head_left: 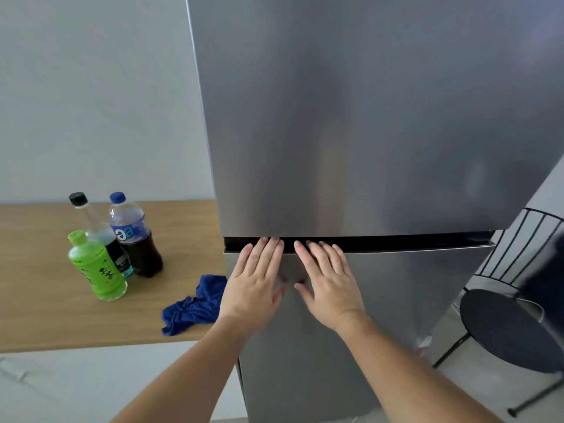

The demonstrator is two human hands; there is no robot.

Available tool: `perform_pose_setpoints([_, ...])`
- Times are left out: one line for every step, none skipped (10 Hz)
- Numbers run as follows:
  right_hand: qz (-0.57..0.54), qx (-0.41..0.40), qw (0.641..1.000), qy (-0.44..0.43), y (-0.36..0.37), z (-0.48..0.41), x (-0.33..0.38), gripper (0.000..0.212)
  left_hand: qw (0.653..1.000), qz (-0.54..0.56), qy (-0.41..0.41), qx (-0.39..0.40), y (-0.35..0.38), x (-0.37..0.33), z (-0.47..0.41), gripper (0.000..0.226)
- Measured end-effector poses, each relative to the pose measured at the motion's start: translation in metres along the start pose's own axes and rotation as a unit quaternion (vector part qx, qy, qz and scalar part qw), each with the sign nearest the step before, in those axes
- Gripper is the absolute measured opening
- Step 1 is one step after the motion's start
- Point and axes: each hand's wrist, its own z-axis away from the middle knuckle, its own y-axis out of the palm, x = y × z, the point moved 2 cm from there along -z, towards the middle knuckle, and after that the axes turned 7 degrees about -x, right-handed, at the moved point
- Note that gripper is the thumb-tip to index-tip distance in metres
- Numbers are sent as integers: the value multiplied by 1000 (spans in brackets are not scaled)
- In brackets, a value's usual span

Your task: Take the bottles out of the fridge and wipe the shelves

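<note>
Hands first, in the head view: both lie flat and spread against the front of the tall brushed-steel fridge [351, 132], holding nothing. The left hand [254, 285] and the right hand [328, 282] sit side by side, thumbs nearly meeting, on the top of the fridge's lower door, with fingertips [273, 244] reaching the dark slot [396, 243] that separates the lower door from the upper one. Both doors look closed; no shelf is in sight.

To the left of the fridge, a light wooden counter [36, 315] carries three bottles standing close together: a bright green plastic tea bottle with a green cap [96, 267] nearest the camera, a dark cola bottle with a blue cap and blue label [134, 236] behind it, and a clear bottle with a black cap [91, 224] leaning behind the other two. A crumpled dark blue cloth [195, 303] lies on the counter between the bottles and the fridge, just beside the left hand's wrist. To the right of the fridge stands a black wire-backed chair [506, 325].

Judging by this, the bottles are already out, and whether the wiping is done cannot be told with the doors shut. The flat palms suggest pressing the lower door to, or feeling for its handle slot. If shelves remain, the next move calls for hooking fingers into the slot, pulling the door open, and taking up the cloth.
</note>
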Motion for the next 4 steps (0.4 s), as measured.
perform_pose_setpoints([-2, -2, 1000, -5, 4, -1, -3, 82, 1000, -4, -10, -6, 3, 0, -4, 86])
perform_pose_setpoints([-3, 13, 1000, 0, 7, 2, -3, 84, 1000, -12, -21, -20, 8, -3, -1, 86])
perform_pose_setpoints([-22, 36, 999, 1, -6, -4, 0, 87, 999, -25, -22, 2, -2, -2, -3, 89])
perform_pose_setpoints([-145, 62, 987, 23, -29, 16, 2, 85, 1000, -4, -29, 4, -10, -11, 9, 98])
